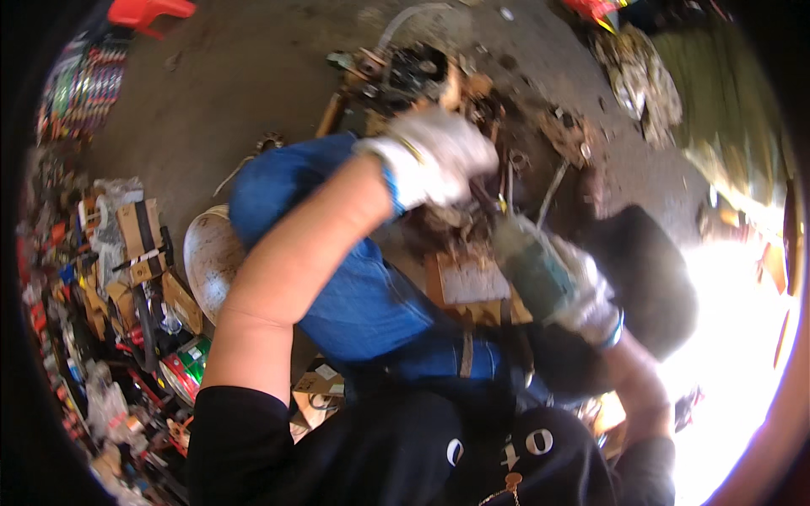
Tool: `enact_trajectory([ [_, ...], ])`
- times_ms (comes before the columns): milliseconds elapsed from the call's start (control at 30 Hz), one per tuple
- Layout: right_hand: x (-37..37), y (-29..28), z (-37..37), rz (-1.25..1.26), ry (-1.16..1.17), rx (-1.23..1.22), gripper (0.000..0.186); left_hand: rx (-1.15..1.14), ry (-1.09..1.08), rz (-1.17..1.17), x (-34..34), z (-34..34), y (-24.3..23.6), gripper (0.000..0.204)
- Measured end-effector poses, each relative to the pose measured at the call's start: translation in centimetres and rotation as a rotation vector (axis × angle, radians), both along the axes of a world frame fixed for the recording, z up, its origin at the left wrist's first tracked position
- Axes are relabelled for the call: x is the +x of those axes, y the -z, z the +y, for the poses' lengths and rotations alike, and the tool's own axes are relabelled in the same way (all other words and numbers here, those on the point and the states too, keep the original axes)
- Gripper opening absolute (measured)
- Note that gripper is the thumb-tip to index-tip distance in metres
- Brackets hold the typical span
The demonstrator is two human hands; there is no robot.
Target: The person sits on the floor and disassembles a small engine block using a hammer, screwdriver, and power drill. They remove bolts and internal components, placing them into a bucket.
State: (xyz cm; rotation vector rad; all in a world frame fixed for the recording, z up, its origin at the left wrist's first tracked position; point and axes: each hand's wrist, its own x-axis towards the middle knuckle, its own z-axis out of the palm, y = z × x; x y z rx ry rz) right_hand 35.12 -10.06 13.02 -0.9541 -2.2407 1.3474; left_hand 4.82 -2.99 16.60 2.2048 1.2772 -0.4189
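My left hand (439,158), in a whitish work glove with a blue cuff edge, is curled over a dark, dirty part in front of my knees. Motion blurs its fingers, and what lies inside them is hidden. In my right hand (588,291), gloved the same way, is a teal-green power tool (533,263), its front end pointing up and left toward the left hand. Blur hides the tool's tip. Below the hands, between my legs, sits a brown block with a pale flat top (474,282). A rusty, grimy mass (451,223) lies just above it.
A greasy dark machine part (415,67) and long-handled tools (553,192) lie on the floor ahead. A round whitish tub (211,257) stands by my left leg. Clutter and boxes (139,236) fill the left; a crumpled cloth (639,84) and a red stool (150,13) lie farther off.
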Motion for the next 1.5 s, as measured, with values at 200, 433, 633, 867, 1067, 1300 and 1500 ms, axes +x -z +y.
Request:
enact_trajectory([
  [200,2.4,3.6,0.3,-0.543,0.122,-0.184,0.08,0.27,-0.647,-0.669,-7.4,3.0,-0.7,0.044],
  [433,4.9,9.5,0.7,-0.888,0.375,-0.414,0.076,0.471,-0.787,-0.148,-11.7,4.2,1.7,0.071],
  [633,8.1,13.3,-1.1,-0.836,0.466,-0.487,0.066,0.302,-0.778,0.083,-11.2,5.0,3.7,0.072],
  [867,7.4,17.4,-4.1,-0.901,0.359,-0.439,0.066,0.294,-1.001,-0.185,-13.9,5.8,5.6,0.055],
  [1067,9.1,21.5,-5.1,-1.086,0.171,-0.474,0.063,0.375,-1.123,-0.342,-15.4,5.7,7.2,0.06],
  [1300,10.6,23.9,-5.9,-1.272,0.2,-0.406,0.054,0.444,-1.132,-0.207,-14.5,5.8,7.6,0.06],
  [1500,11.1,25.2,-5.9,-1.272,-0.214,-0.321,0.045,0.447,-1.113,-0.201,-14.3,5.8,7.5,0.056],
])
